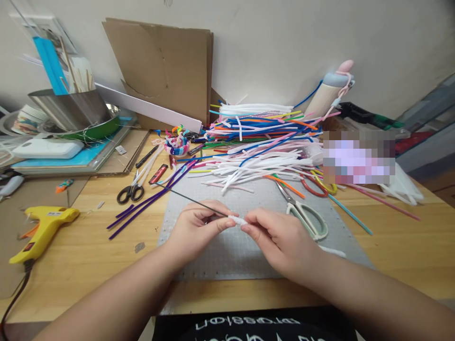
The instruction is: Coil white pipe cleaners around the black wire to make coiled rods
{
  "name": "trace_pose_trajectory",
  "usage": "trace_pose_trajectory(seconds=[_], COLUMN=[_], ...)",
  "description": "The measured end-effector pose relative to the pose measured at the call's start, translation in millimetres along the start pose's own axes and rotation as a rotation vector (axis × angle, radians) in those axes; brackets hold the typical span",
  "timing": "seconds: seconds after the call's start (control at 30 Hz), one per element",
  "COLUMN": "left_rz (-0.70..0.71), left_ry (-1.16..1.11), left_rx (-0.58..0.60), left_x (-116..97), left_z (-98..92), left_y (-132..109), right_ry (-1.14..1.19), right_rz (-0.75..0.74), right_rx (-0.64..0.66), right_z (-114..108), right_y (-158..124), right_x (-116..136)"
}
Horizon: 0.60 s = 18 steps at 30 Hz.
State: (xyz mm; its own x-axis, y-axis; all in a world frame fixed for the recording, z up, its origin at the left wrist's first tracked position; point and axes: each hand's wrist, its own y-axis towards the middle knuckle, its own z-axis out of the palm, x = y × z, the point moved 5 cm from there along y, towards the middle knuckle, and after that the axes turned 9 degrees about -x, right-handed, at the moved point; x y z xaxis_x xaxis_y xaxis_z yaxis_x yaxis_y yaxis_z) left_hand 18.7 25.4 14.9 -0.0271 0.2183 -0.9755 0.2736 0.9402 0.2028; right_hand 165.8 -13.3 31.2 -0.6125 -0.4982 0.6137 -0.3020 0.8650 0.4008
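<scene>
Grey mat (220,265) below — left hand (194,229) pinches a dark rod (188,200) aimed at ten o'clock, right hand (286,237) its white wrap (239,220); likely winding, next needing steady tension.

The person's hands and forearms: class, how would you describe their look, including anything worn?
The left hand and right hand are bare, without gloves or visible rings. No watch, bracelet or sleeve shows on the forearms. Black cloth with white lettering shows between them.
</scene>
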Motion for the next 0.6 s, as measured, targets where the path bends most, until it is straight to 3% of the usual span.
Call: trace_pose_trajectory(seconds=[0.2, 0.33, 0.4, 0.5, 0.6], left_rz=[-0.078, -0.006, 0.009, -0.010, -0.024], left_ry=[-0.108, -0.157, -0.119, -0.043, -0.017], left_rx=[-0.044, -0.010, -0.037, -0.075, -0.080], left_x=[4, 0, 0, 2, 3], left_z=[-1.5, 0.6, -0.2, 0.0, 2.4], left_y=[0, 0, -1, -2, -3], right_ry=[0.187, 0.473, 0.372, 0.050, -0.114], right_rz=[0.258, 0.484, 0.410, 0.109, -0.117], right_rx=[0.154, 0.327, 0.234, -0.004, -0.079], right_z=[3, 11, 8, -3, -5], right_y=[0, -4, -2, 1, -1], right_x=[-7, -10, -11, -5, 4])
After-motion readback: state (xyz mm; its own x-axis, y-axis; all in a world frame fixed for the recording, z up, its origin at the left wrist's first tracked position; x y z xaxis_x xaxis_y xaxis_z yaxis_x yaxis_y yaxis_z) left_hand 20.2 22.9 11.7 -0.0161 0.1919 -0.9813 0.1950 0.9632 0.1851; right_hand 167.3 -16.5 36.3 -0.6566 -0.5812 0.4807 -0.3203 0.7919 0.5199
